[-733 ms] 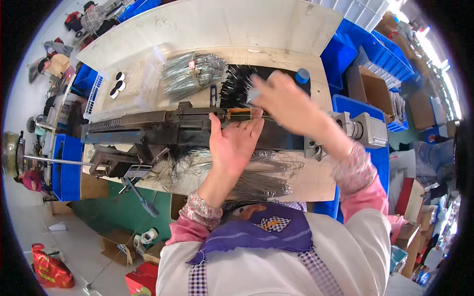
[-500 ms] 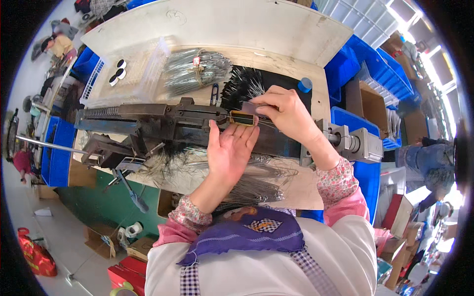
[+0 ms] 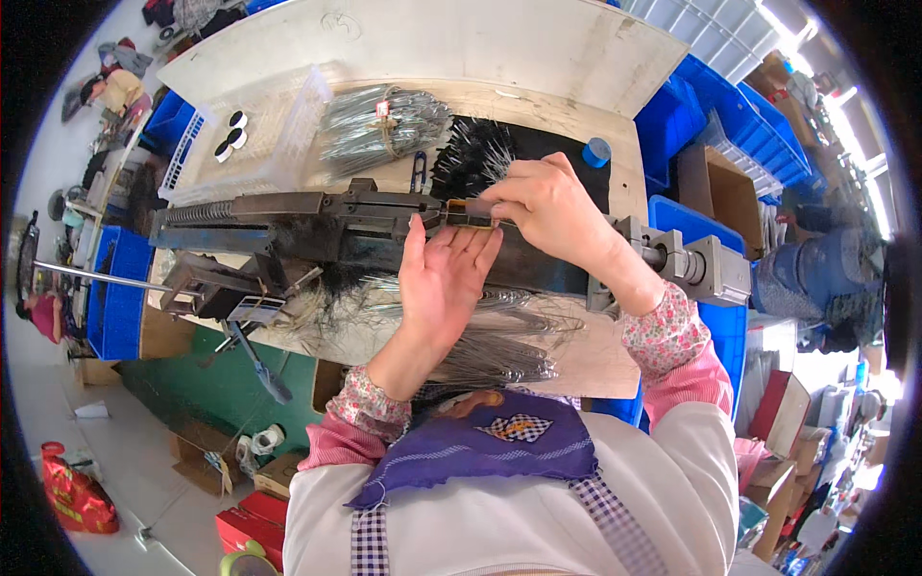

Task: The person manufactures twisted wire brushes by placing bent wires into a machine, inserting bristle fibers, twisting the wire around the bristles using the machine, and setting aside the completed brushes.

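My left hand (image 3: pixel 444 278) lies palm up with its fingers stretched out, fingertips against the near edge of a small yellowish rectangular frame (image 3: pixel 457 217). That frame sits on a long dark metal machine (image 3: pixel 370 213). Over the frame, my right hand (image 3: pixel 545 206) is closed in a pinch on a thin, flat greyish piece (image 3: pixel 477 207), mostly hidden by the fingers. Just beyond the frame, black bristle bundles with silvery wires (image 3: pixel 471 158) lie on a black mat (image 3: pixel 552 149). Several twisted wires (image 3: pixel 499 355) are spread on the table at the near side of the machine.
A tied bundle of wires (image 3: pixel 384 130) lies behind the machine, by a clear plastic basket (image 3: pixel 279 144) with round black-and-white pieces. A blue cap (image 3: pixel 596 152) stands on the mat. A metal cylinder (image 3: pixel 711 271) closes the machine's right end. Blue bins (image 3: pixel 667 120) flank the table.
My right hand has moved slightly left and down, bringing the thin piece from the frame's far edge to over its opening. My left hand stays at the frame.
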Demonstrator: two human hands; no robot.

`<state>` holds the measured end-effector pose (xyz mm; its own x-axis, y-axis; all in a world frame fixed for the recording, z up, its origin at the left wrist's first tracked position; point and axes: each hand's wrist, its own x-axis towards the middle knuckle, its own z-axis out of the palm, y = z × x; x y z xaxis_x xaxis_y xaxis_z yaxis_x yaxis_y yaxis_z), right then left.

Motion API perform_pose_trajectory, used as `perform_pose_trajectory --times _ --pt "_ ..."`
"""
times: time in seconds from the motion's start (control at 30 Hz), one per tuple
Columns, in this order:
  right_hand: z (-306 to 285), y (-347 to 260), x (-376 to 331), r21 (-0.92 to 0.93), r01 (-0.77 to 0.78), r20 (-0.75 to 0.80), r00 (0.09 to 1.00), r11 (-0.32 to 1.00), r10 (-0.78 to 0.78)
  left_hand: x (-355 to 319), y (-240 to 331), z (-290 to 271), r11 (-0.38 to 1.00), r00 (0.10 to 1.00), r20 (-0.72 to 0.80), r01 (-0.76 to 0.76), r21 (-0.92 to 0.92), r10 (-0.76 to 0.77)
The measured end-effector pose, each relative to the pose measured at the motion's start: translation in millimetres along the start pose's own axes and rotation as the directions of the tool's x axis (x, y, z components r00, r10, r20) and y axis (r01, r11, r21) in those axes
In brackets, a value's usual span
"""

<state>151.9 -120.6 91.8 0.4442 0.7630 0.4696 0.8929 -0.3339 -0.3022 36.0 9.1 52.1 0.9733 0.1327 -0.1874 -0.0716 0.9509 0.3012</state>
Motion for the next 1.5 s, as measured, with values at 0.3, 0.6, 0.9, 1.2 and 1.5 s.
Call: perform_pose_trajectory --times 0.3,0.6,0.9,1.2,1.5 --pt "-1 -8 10 0.201 -0.091 -0.07 0.992 0.975 0.107 -2 5 -5 1.0 0.993 0.118 0.025 -0.017 -0.023" --pt "5 -3 8 0.053 -0.071 0.067 0.995 0.996 0.068 0 6 -6 1.0 0.999 0.05 -0.008 -0.009 0.008" --pt "-17 -32 2 0.126 -0.115 -0.116 0.985 0.985 0.13 -6 3 -10 0.999 0.999 0.031 0.005 0.039 -0.006" --pt "-1 -49 2 -0.283 -0.06 0.189 0.975 0.957 0.117 -3 10 8 0.999 0.991 -0.134 0.023 0.036 -0.018" --pt "-2 -42 -17 -0.173 -0.038 0.088 0.995 0.984 0.054 8 13 -6 0.992 0.998 -0.05 0.031 0.124 -0.025"
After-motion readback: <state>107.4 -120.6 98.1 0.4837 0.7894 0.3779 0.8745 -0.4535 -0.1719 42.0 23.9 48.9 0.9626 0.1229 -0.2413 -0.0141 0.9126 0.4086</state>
